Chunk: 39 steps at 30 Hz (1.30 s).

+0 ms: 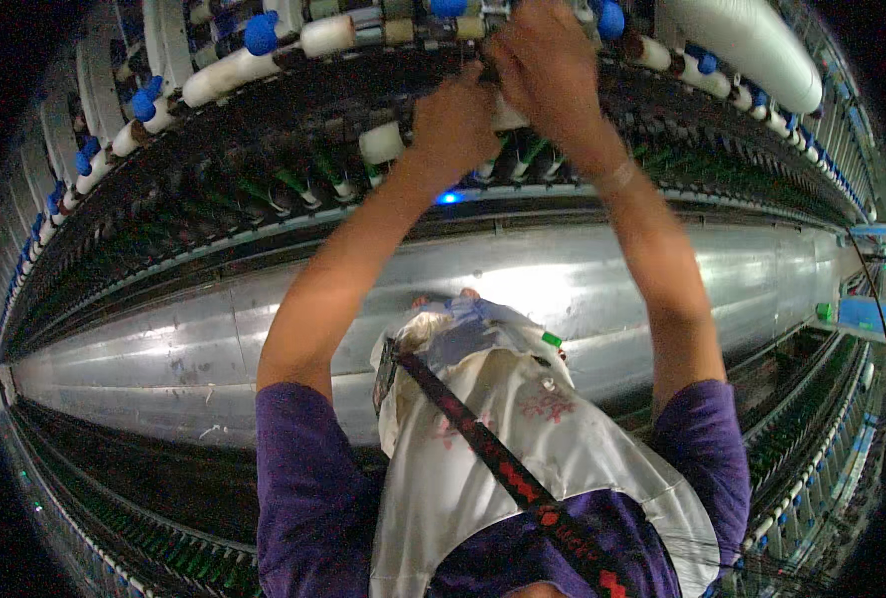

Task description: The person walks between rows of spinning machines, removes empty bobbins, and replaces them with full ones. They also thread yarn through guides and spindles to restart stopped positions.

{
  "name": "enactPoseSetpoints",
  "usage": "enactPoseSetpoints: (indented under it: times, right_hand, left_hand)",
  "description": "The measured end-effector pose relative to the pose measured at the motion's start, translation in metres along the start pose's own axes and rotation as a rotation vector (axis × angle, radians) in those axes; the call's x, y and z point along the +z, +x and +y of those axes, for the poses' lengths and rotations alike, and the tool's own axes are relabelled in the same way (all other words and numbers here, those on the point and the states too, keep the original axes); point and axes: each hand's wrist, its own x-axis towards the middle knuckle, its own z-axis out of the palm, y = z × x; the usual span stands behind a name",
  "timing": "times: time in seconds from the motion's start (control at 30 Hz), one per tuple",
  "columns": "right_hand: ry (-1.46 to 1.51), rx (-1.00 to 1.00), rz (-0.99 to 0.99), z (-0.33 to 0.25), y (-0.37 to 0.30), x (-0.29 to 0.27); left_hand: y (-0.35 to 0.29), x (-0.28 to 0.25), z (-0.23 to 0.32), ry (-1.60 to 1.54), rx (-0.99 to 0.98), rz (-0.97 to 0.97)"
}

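Both arms reach up to a long spinning machine at the top of the head view. My left hand (453, 125) is closed, its fingertips pinched just below the roller line. Beside and slightly above it, my right hand (551, 70) is also closed, fingers bent close to the rollers. Anything between their fingers is too small or hidden to make out. White rollers (234, 80) with blue knobs (261, 34) run along the machine. A whitish block (381, 143) sits left of my left hand. Green bobbins (292, 181) stand in a row below, above a lit blue lamp (449, 198).
A large white roll (762, 55) lies at the upper right. Below the machine stretches a shiny metal floor (164, 329). Another bobbin row (154, 518) runs behind me. My white apron (503, 419) and a dark red-patterned strap (483, 439) hang in front of my body.
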Motion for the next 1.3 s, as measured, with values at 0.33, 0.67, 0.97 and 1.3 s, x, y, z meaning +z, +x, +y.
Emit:
enactPoseSetpoints:
  times: [0.33,0.67,0.97,1.3]
  right_hand:
    - [2.679,-0.282,0.113,-0.016,-0.079,-0.224]
    - [2.515,0.438,0.889,0.021,-0.082,-0.174]
    - [0.407,0.352,0.436,-0.018,-0.062,-0.030]
    - [0.379,0.268,0.441,-0.019,-0.036,-0.017]
  left_hand:
    - [0.090,-0.047,0.047,0.338,0.180,0.650]
    - [-0.008,0.038,0.046,0.148,0.102,0.419]
    - [-0.198,0.127,-0.037,-0.337,-0.061,-0.279]
    - [-0.272,0.135,-0.067,-0.490,-0.286,-0.573]
